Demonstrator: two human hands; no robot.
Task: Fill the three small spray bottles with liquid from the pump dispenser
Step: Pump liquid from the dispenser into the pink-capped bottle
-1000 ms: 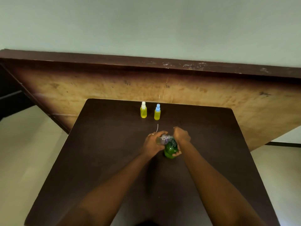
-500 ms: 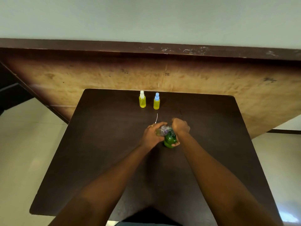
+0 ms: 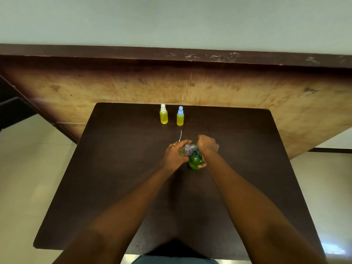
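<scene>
A green pump dispenser stands near the middle of the dark table. My right hand is curled over its top, thumb against its lower side. My left hand grips a small clear spray bottle, tilted with its mouth toward the pump head. Two small spray bottles full of yellow liquid stand at the far edge: one with a white cap, one with a blue cap. A thin white tube lies on the table just beyond my hands.
A large wooden board with a dark top edge rises right behind the table. Pale tiled floor lies on both sides.
Both hands keep the same hold on the clear bottle and the dispenser. Only the camera view shifted, so the table sits higher in the frame than a second ago.
</scene>
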